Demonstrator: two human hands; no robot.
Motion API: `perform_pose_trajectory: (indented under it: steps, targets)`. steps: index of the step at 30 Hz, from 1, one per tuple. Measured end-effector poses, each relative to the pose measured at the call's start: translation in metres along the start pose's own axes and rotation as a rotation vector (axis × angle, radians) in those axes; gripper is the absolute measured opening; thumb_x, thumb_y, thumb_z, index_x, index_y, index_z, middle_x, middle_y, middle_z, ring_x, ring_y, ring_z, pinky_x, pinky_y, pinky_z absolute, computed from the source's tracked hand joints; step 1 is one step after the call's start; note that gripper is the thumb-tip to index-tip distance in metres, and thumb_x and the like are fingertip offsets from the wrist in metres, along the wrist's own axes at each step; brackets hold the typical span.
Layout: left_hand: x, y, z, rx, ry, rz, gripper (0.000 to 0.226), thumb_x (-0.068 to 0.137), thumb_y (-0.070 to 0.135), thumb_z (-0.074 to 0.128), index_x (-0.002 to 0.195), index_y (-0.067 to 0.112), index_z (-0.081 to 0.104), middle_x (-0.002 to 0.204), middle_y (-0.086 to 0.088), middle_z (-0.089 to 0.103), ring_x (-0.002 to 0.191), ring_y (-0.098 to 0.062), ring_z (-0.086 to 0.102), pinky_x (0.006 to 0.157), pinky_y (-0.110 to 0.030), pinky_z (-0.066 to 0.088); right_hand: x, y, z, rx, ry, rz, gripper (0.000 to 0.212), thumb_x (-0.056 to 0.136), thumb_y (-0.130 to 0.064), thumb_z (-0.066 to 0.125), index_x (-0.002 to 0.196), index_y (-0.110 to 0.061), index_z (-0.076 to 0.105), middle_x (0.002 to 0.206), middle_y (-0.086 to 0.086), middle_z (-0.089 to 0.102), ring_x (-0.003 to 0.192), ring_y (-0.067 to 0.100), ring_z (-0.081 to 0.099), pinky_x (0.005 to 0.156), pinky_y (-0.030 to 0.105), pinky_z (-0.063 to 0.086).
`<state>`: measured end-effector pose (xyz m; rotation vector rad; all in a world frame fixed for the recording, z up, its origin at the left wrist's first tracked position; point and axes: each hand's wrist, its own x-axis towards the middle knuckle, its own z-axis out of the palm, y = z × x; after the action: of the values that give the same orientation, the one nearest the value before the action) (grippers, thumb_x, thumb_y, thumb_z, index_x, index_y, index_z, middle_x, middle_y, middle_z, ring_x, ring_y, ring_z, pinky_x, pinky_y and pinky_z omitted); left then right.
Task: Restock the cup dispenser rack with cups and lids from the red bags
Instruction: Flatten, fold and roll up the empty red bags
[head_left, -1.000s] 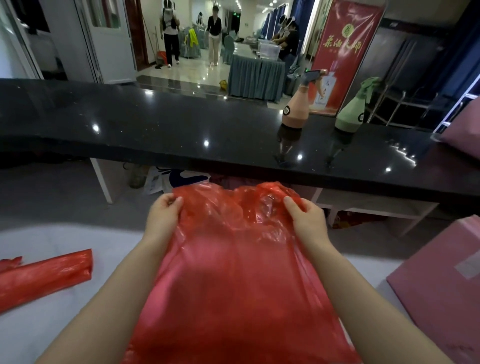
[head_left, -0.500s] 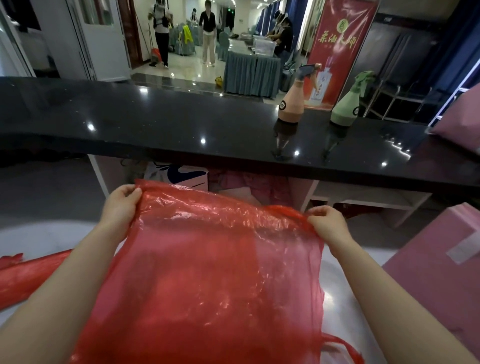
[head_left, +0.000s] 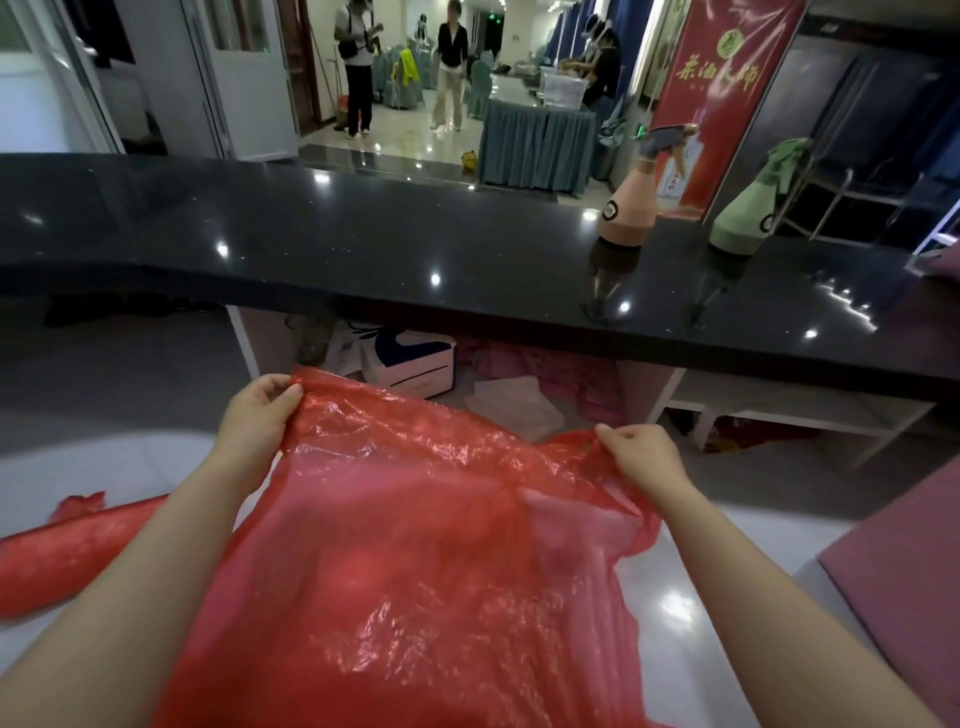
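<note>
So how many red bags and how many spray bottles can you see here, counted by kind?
Red bags: 2, the red bag held up by the left hand and right hand, and the rolled red bag at the left.
Spray bottles: 2, the pink spray bottle and the green spray bottle, both standing on the black counter.
Total: 4

Two spray bottles (head_left: 626, 210) (side by side) stand on the counter (head_left: 363, 249).

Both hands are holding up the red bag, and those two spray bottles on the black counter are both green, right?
Not quite. The head view shows one spray bottle is peach-pink; only the other bottle is green. Both hands, left and right, do hold the red bag.
</note>
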<state>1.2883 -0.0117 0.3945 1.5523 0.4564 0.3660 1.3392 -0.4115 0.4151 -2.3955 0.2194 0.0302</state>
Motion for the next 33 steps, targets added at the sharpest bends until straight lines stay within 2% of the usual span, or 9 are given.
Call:
perform_pose_trajectory:
  steps: [6, 11, 14, 17, 20, 22, 26, 30, 33]
  targets:
    - [0.017, -0.026, -0.023, 0.130, 0.169, -0.059, 0.016, 0.097, 0.016, 0.051, 0.103, 0.007, 0.063, 0.077, -0.010, 0.062, 0.061, -0.021, 0.053, 0.059, -0.034, 0.046, 0.006, 0.008, -0.005, 1.092, -0.001, 0.497, 0.017, 0.100, -0.012, 0.046, 0.089, -0.004, 0.054, 0.045, 0.004, 0.059, 0.036, 0.013, 0.056, 0.038, 0.020, 0.045]
    - [0.029, -0.036, -0.043, 0.169, 0.277, -0.129, 0.018, 0.096, 0.018, 0.052, 0.108, 0.010, 0.063, 0.072, -0.006, 0.058, 0.056, -0.019, 0.049, 0.055, -0.030, 0.042, 0.009, 0.026, -0.011, 1.435, 0.001, 0.654, 0.026, 0.100, -0.012, 0.044, 0.077, -0.009, 0.054, 0.046, -0.002, 0.060, 0.037, 0.006, 0.057, 0.034, 0.013, 0.040]
    - [0.032, -0.040, -0.047, 0.161, 0.289, -0.167, 0.020, 0.095, 0.017, 0.054, 0.110, 0.007, 0.064, 0.070, -0.006, 0.058, 0.056, -0.020, 0.049, 0.056, -0.030, 0.043, 0.006, 0.034, -0.009, 1.523, 0.057, 0.659, 0.021, 0.102, -0.009, 0.039, 0.089, -0.008, 0.055, 0.061, 0.005, 0.069, 0.046, 0.012, 0.065, 0.042, 0.019, 0.051]
    - [0.031, -0.043, -0.041, 0.138, 0.258, -0.180, 0.020, 0.095, 0.016, 0.054, 0.109, 0.005, 0.064, 0.069, -0.010, 0.056, 0.055, -0.022, 0.047, 0.058, -0.032, 0.043, 0.006, 0.043, -0.005, 1.589, 0.135, 0.600, 0.030, 0.099, 0.002, 0.030, 0.099, -0.007, 0.058, 0.091, 0.016, 0.067, 0.073, 0.024, 0.070, 0.058, 0.031, 0.058]
    - [0.028, -0.043, -0.032, 0.124, 0.240, -0.178, 0.020, 0.095, 0.016, 0.053, 0.107, 0.006, 0.065, 0.072, -0.011, 0.058, 0.060, -0.024, 0.050, 0.064, -0.036, 0.046, 0.004, 0.045, 0.000, 1.392, 0.191, 0.411, 0.050, 0.085, 0.024, 0.029, 0.112, -0.006, 0.059, 0.102, 0.013, 0.063, 0.082, 0.023, 0.066, 0.068, 0.030, 0.058]
    - [0.027, -0.041, -0.027, 0.123, 0.244, -0.175, 0.017, 0.096, 0.017, 0.052, 0.104, 0.010, 0.066, 0.071, -0.008, 0.059, 0.059, -0.022, 0.052, 0.060, -0.033, 0.045, 0.001, 0.047, 0.002, 1.144, 0.237, 0.322, 0.049, 0.083, 0.025, 0.038, 0.108, -0.010, 0.062, 0.097, 0.007, 0.066, 0.074, 0.018, 0.068, 0.067, 0.025, 0.058]
    - [0.026, -0.040, -0.022, 0.097, 0.276, -0.193, 0.015, 0.094, 0.020, 0.053, 0.101, 0.015, 0.065, 0.070, -0.004, 0.059, 0.056, -0.018, 0.051, 0.051, -0.028, 0.041, -0.005, 0.057, 0.000, 0.923, 0.283, 0.364, 0.033, 0.085, 0.009, 0.050, 0.091, -0.015, 0.071, 0.062, 0.000, 0.066, 0.047, 0.011, 0.054, 0.044, 0.021, 0.044]
    - [0.026, -0.045, -0.021, 0.159, 0.316, -0.197, 0.020, 0.093, 0.022, 0.053, 0.103, 0.010, 0.067, 0.063, -0.004, 0.052, 0.051, -0.018, 0.043, 0.047, -0.024, 0.036, -0.007, 0.064, -0.004, 1.003, 0.291, 0.463, 0.005, 0.088, -0.013, 0.064, 0.087, -0.016, 0.068, 0.049, -0.001, 0.059, 0.039, 0.010, 0.050, 0.039, 0.019, 0.038]
    - [0.025, -0.046, -0.024, 0.325, 0.329, -0.160, 0.028, 0.095, 0.024, 0.053, 0.104, 0.003, 0.067, 0.075, -0.015, 0.062, 0.066, -0.030, 0.057, 0.058, -0.016, 0.045, -0.011, 0.066, -0.009, 1.239, 0.332, 0.617, 0.012, 0.090, -0.003, 0.058, 0.091, -0.013, 0.065, 0.061, 0.004, 0.068, 0.046, 0.011, 0.060, 0.038, 0.015, 0.044]
